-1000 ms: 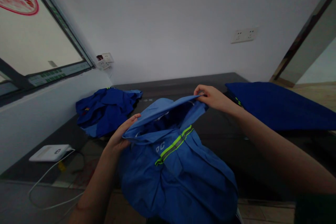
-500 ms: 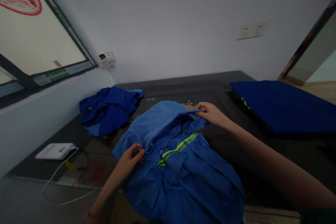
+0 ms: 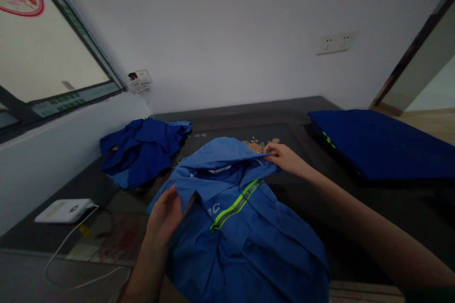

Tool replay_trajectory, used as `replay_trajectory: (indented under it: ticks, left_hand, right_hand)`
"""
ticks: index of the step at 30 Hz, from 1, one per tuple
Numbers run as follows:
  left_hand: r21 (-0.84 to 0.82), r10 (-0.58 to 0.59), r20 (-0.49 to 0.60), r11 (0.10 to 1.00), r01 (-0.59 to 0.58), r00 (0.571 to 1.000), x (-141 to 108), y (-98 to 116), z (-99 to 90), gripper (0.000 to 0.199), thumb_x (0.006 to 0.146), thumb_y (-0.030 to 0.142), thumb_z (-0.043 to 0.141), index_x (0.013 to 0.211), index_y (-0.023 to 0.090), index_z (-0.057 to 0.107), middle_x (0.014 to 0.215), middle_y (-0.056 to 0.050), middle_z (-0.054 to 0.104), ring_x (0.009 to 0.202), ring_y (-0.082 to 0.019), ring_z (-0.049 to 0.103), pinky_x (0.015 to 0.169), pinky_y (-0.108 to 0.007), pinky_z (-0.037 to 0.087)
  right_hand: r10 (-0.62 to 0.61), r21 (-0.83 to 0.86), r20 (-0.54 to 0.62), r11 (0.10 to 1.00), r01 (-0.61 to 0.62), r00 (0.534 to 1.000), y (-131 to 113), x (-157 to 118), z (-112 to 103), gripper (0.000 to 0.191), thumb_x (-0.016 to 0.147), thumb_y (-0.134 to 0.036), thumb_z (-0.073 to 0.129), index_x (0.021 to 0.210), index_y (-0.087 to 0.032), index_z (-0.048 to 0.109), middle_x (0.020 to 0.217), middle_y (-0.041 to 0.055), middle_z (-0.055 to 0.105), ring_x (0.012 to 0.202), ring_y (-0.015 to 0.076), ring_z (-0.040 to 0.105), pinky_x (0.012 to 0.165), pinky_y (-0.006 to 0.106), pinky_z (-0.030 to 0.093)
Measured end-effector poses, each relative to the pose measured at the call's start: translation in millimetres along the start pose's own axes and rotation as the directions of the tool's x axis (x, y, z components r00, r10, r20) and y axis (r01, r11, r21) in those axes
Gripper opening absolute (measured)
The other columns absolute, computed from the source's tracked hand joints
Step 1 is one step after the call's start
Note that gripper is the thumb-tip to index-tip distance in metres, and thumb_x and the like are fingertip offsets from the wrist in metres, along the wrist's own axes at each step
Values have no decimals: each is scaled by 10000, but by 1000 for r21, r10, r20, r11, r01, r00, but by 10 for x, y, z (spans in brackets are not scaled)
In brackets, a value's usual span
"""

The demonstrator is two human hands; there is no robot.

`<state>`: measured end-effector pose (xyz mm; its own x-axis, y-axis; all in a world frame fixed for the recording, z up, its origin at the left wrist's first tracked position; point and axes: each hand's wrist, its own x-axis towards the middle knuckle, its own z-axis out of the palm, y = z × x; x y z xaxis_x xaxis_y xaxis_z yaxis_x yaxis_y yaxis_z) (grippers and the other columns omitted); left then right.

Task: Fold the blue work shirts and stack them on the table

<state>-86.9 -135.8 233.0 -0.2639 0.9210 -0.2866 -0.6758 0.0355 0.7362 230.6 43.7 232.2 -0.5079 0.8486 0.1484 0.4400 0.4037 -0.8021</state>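
Observation:
A blue jacket (image 3: 245,241) with a yellow-green and grey reflective strip lies crumpled over the near edge of the dark table, its collar spread and a white label showing inside. My right hand (image 3: 279,155) pinches the collar's right corner between thumb and fingers. At the collar's left side, my left hand (image 3: 168,210) is closed on the light blue cloth, its fingers partly hidden behind the flap.
The dark table (image 3: 220,118) stands against the wall. A crumpled darker blue garment (image 3: 145,149) lies at the back left, a folded navy cloth (image 3: 384,144) at the right. A white device (image 3: 64,210) with a cable sits at the left edge.
My left hand has turned and moved left and slightly up, drawing the left collar flap out. The collar opening is wider and its label now shows. My right hand keeps its pinch.

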Motion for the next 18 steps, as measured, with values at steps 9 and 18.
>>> replay_trajectory:
  ticks: [9, 18]
  left_hand:
    - [589, 294, 225, 718, -370, 929, -58, -24, -98, 732, 756, 239, 687, 1409, 354, 378, 1230, -43, 608, 1069, -213, 618, 919, -351, 522]
    - [714, 160, 699, -184, -675, 696, -65, 556, 58, 380, 821, 193, 574, 1174, 300, 666, 1351, -67, 490, 1294, -280, 419, 1122, -466, 311]
  right_hand:
    - [-41, 88, 61, 995, 36, 997, 127, -6, 40, 100, 734, -259, 607, 785, -174, 593, 810, 35, 623, 783, 176, 597, 698, 285, 460]
    - [-29, 92, 233, 996, 7, 972, 60, -28, -6, 283, 776, -328, 625, 1011, -171, 600, 754, 9, 638, 674, 158, 596, 623, 264, 445]
